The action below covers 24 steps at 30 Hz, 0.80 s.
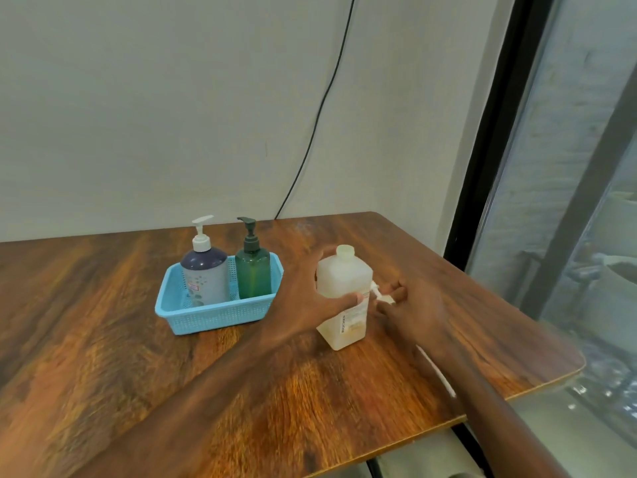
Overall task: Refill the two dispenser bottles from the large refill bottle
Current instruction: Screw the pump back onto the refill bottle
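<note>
On table point(103, 339), refill bottle point(341, 277) upright.

Light blue perforated basket point(193, 313); at 12 in it, navy-grey floral bottle point(204, 276), white pump; translucent green bottle point(253, 276), dark pump; cream refill bottle point(339, 288); streaked brown woodgrain desk point(103, 339).

Your table point(138, 374), l. to r.:
- Basket point(213, 317) on table, w/ 2 upright inside: left dispenser bottle point(205, 276) just beside right dispenser bottle point(254, 276).
- Refill bottle point(339, 277) stands r. of basket, apart from it.
- Your left hand point(303, 305) grips its l. side.
- Your right hand point(413, 310) is just r. of it, poss. touching; too blurred to tell.
</note>
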Motion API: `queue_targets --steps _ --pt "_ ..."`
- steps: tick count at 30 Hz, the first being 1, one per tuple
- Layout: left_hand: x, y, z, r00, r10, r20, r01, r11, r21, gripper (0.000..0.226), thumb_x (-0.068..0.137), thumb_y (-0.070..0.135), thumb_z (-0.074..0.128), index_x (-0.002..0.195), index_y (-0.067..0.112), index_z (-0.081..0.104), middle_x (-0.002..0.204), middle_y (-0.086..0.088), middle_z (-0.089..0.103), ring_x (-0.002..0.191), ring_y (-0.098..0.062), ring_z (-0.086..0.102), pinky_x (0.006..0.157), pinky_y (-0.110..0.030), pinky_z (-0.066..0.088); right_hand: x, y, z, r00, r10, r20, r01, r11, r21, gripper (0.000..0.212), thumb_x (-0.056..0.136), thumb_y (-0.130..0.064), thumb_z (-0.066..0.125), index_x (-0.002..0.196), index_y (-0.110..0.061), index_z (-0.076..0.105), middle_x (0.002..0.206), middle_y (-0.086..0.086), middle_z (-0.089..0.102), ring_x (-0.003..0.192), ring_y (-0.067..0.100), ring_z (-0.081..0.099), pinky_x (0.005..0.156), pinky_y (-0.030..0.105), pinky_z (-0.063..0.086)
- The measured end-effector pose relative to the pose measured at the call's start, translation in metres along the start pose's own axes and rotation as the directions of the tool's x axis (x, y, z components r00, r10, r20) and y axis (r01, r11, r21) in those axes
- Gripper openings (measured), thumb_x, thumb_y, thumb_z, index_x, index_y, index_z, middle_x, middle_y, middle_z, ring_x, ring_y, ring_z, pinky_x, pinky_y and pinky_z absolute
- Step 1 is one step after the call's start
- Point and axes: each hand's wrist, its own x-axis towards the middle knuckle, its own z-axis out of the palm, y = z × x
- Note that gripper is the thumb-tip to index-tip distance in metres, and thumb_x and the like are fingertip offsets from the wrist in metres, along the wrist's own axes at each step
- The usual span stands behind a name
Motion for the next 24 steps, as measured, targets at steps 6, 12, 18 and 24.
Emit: queue_targets --steps 6,12,18,24 --pt "-0.013 -0.004 0.008 1.0 0.005 -0.029 -0.006 0.999 -0.048 0.084 0.077 0.052 0.086 0.145 0.053 0.038 0.139 0.016 0.059 0.121 -0.009 0.06 0.089 -0.025 0.06 -0.008 -0.054 -0.035 0.968 -0.164 -0.187 0.216 0.929 0.3 0.037 0.085 -0.022 0.081 0.118 -0.021 0.065 0.101 -0.012 0.071 0.088 0.002 0.069 0.078 0.02 0.058" --pt "-0.017 -0.004 0.011 0.992 -0.123 -0.021 0.122 0.992 -0.032 0.088 0.078 0.056 0.083 0.15 0.051 0.033 0.144 0.013 0.056 0.117 -0.006 0.056 0.085 -0.022 0.055 -0.017 -0.116 -0.069 0.876 -0.375 -0.305 0.473 0.795 0.381 0.029 0.095 -0.017 0.069 0.124 -0.018 0.07 0.107 -0.01 0.074 0.097 0.007 0.073 0.09 0.031 0.061" --pt "-0.013 -0.002 0.008 0.992 -0.124 0.026 0.125 0.991 -0.039 0.091 0.081 0.05 0.084 0.154 0.049 0.03 0.148 0.01 0.055 0.126 -0.013 0.059 0.096 -0.034 0.059 -0.008 -0.159 -0.085 0.784 -0.437 -0.441 0.614 0.646 0.452 0.026 0.1 -0.012 0.064 0.125 -0.006 0.068 0.112 0.003 0.074 0.096 0.015 0.076 0.087 0.04 0.062" --pt "-0.012 -0.002 0.01 0.989 -0.145 0.031 0.146 0.989 -0.029 0.089 0.082 0.05 0.083 0.154 0.046 0.032 0.15 0.013 0.052 0.126 -0.009 0.056 0.095 -0.028 0.056 0.004 -0.174 -0.081 0.774 -0.454 -0.442 0.631 0.61 0.478 0.029 0.1 -0.013 0.063 0.127 -0.003 0.066 0.115 0.006 0.073 0.098 0.018 0.076 0.089 0.044 0.061"
